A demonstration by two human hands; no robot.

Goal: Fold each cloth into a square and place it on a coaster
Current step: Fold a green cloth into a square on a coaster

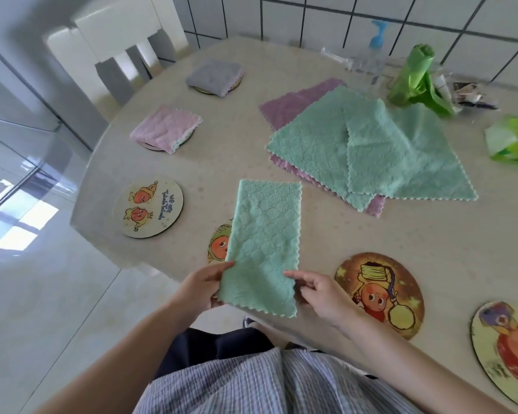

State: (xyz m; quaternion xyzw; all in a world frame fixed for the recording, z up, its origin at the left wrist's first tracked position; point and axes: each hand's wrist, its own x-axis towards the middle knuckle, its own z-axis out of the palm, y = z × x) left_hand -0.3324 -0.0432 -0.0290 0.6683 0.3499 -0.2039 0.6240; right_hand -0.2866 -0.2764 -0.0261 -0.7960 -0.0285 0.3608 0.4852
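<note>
Above the near edge of the speckled beige counter (371,234), quilted green microfibre cloth (263,246) folded into a long scallop-edged rectangle, left grip (202,286) and right grip (317,292) pinching its near corners, partly covering a round printed coaster (219,243)

Folded cloth (263,246) at near table (371,234) edge, overlapping one coaster (219,243); unfolded cloth pile (368,144) behind; two covered coasters far left.

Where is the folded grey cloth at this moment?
In the head view, the folded grey cloth sits on a coaster at the table's far left, beyond the folded pink cloth and near the white chair.
</note>
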